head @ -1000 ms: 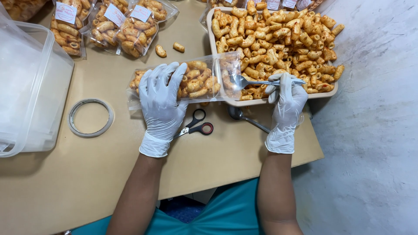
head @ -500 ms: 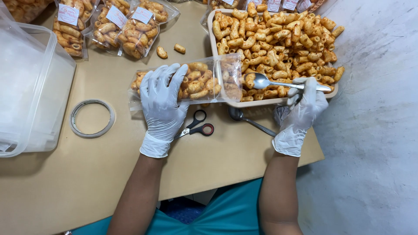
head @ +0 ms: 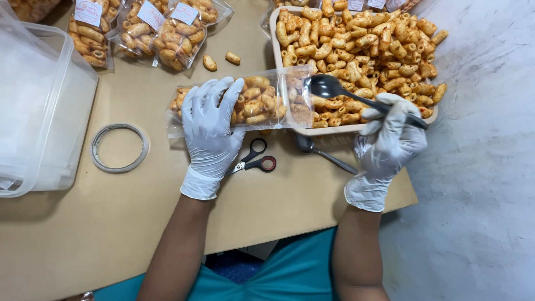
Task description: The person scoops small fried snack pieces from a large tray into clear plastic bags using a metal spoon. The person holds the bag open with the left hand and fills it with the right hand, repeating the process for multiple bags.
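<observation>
Both my hands wear white gloves. My left hand lies over a clear plastic bag partly filled with orange curled snacks, holding it flat on the table with its mouth facing right. My right hand grips a dark spoon by its handle. The spoon's bowl looks empty and hovers at the bag's mouth, over the near edge of a white tray heaped with the same snacks.
A second spoon and small scissors lie on the brown table below the bag. A tape ring and a clear plastic bin are at the left. Several sealed labelled snack bags sit at the back. Two loose snacks lie near them.
My right hand has drawn the spoon back from inside the bag, moving right and down. The spoon now hovers at the bag's mouth. My left hand stayed on the bag.
</observation>
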